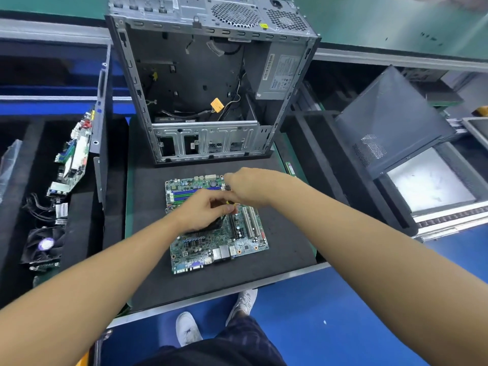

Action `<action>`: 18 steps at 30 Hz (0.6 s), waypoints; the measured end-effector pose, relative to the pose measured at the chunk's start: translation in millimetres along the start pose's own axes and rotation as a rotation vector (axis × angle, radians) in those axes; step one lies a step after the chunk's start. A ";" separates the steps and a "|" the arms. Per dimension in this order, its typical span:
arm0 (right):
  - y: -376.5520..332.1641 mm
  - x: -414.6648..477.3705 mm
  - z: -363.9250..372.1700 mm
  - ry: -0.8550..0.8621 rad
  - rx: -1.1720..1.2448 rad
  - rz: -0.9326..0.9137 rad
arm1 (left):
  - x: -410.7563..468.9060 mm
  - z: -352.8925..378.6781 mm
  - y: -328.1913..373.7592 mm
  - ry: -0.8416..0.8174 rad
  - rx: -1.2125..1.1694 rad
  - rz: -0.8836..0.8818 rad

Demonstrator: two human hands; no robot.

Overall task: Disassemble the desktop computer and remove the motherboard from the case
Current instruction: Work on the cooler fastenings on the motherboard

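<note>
The green motherboard [208,247] lies flat on the black foam mat [285,249], in front of the open grey computer case [211,83], which lies on its side with its bay bare apart from loose cables and the power supply [281,72]. My left hand [203,210] rests over the dark CPU socket area in the board's middle, fingers curled down. My right hand [248,186] is above the board's far right part, fingertips pinching a small yellowish part that I cannot make out. The two hands nearly touch.
A bin at the left holds another motherboard [75,157], cables and a cooler fan [45,244]. The case's dark side panel [390,122] leans at the right over a tray. A green RAM stick [290,167] lies at the mat's right edge. My shoes stand on the blue floor below.
</note>
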State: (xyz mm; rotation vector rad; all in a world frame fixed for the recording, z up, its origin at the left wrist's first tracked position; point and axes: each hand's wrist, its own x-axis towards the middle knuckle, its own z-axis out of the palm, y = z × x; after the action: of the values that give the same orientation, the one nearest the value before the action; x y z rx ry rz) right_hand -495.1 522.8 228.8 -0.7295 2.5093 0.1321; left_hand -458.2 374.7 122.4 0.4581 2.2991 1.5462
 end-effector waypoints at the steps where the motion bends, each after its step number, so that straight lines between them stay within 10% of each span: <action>1: -1.9 -0.5 0.0 0.016 0.006 0.014 | -0.8 2.6 -3.3 0.042 0.006 0.001; 7: -25.1 3.6 9.0 0.182 0.057 0.384 | -2.0 10.4 -21.8 0.293 -0.058 -0.089; 18: -22.8 9.1 0.9 0.147 0.036 0.309 | 3.8 12.4 -24.1 0.243 0.111 0.007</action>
State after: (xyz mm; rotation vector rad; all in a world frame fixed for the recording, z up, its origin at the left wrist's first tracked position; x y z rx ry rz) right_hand -489.2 499.3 224.6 -0.3431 2.7434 0.1454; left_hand -458.1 378.0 95.2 0.3210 2.5787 1.5586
